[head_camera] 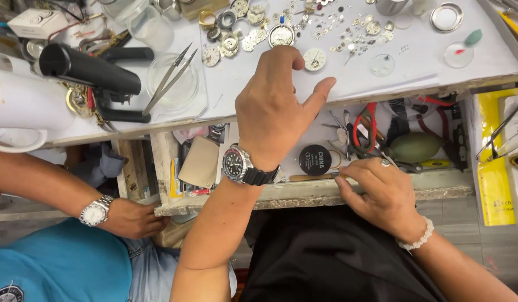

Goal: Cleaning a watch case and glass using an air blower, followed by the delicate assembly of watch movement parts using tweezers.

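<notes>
From the head camera, looking straight down on a watch repair bench. Count first: two tweezers point(170, 78) lie crossed over one clear shallow dish point(172, 88) at the left of the white work sheet point(259, 84). Loose watch dials and gear wheels point(242, 33) are scattered along the top, too many and too small to count. One round watch movement with a white face point(314, 59) sits just beside the left hand's fingertips. One black blower handle point(88, 68) lies at far left, above one white mug point(24, 106).

Below the bench edge is an open drawer point(359, 193). In it sit one round black lidded tin with pale lettering point(315, 159), one olive rubber bulb point(414, 146), one pair of red-handled pliers point(366, 126) and a flat grey pouch point(199, 162). A yellow printed sheet point(494, 168) hangs at the right edge.

Now the hands. The left hand point(273, 106), a dark watch on its wrist, rests curled on the white sheet, thumb out, fingers bent under, holding nothing I can see. The right hand point(382, 190), with a ring and a white bead bracelet, is loosely closed at the drawer's front lip, fingertips touching a thin wooden-handled tool point(309, 178). Whether it grips the tool, I cannot tell.

Another person's hand point(133, 218), wearing a silver watch, rests at lower left.
</notes>
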